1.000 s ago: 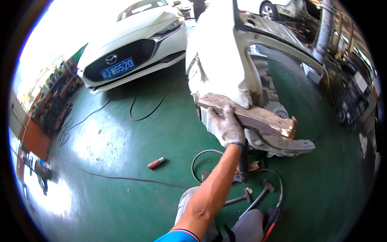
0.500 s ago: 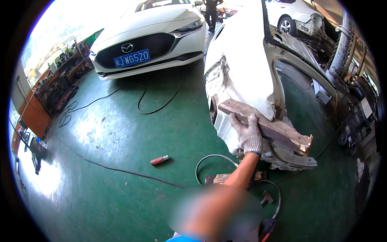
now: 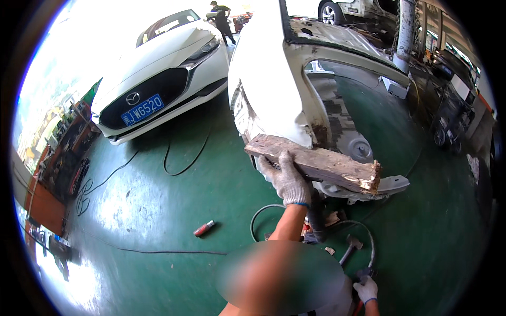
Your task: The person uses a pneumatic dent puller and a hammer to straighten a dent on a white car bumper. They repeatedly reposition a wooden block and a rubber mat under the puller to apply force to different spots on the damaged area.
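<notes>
My left hand (image 3: 289,180), in a pale knit glove, grips a thick wooden block (image 3: 316,162) with a splintered right end. The block lies slantwise against the lower end of a cut white car body section (image 3: 269,100). Below it a dark cylinder (image 3: 315,216) stands upright, partly hidden by my forearm. At the lower right my gloved right hand (image 3: 366,289) is closed around the end of a black-and-red tool (image 3: 363,273) joined to a hose (image 3: 370,239). A hammer (image 3: 350,248) lies beside it. A blurred patch covers the lower middle.
A red-handled tool (image 3: 204,228) lies on the green floor (image 3: 158,210), where black cables (image 3: 184,169) also trail. A white car (image 3: 158,79) is parked ahead on the left, a person (image 3: 220,21) beyond it. A metal post (image 3: 405,37) stands at the right.
The view has swung right and tilted, so the car and body section appear farther left. My right hand has come into view on the black-and-red tool. My left hand still holds the block.
</notes>
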### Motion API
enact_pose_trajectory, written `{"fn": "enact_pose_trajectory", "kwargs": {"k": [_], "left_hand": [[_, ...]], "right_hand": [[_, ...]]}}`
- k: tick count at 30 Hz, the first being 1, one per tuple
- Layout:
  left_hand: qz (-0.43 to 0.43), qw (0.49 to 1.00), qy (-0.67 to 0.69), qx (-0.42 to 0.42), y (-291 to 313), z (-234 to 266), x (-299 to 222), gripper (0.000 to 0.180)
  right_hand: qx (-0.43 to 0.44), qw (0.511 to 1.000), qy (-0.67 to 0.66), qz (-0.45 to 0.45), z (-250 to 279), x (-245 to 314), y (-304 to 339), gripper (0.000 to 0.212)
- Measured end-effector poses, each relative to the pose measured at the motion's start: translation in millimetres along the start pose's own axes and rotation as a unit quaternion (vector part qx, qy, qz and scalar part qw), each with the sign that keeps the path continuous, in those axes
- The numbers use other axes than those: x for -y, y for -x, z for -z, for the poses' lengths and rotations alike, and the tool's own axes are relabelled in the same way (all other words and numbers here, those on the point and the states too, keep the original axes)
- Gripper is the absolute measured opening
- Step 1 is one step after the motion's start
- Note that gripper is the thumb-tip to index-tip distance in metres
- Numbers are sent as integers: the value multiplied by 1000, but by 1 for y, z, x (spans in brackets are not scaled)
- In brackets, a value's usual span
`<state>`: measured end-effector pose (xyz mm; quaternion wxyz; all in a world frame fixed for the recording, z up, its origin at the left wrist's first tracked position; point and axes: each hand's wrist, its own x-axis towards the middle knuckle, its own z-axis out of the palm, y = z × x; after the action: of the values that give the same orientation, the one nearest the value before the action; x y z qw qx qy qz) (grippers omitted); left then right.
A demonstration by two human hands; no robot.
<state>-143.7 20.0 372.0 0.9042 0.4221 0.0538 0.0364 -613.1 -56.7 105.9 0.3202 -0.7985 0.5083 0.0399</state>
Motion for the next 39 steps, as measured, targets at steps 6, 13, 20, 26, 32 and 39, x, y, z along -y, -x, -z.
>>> {"fn": "enact_pose_trajectory", "kwargs": {"k": [6, 13, 20, 26, 32, 39], "left_hand": [[21, 1000, -13, 19, 13, -2, -10, 81], [-13, 998, -21, 52, 6, 6, 3, 76], [9, 997, -20, 73, 6, 10, -12, 88], [34, 987, -44, 149, 1, 19, 3, 59], [101, 968, 0, 230, -7, 47, -18, 63], [-344, 753, -430, 360, -20, 82, -22, 58]], "right_hand": [[57, 996, -43, 49, -34, 72, -27, 56], [91, 987, -84, 102, -37, 132, -29, 52], [97, 987, -102, 76, -52, 137, -20, 54], [106, 979, -170, 48, -76, 119, -43, 58], [56, 967, -248, -17, -134, 141, -73, 73], [-18, 951, -306, -42, -210, 145, -139, 80]]}}
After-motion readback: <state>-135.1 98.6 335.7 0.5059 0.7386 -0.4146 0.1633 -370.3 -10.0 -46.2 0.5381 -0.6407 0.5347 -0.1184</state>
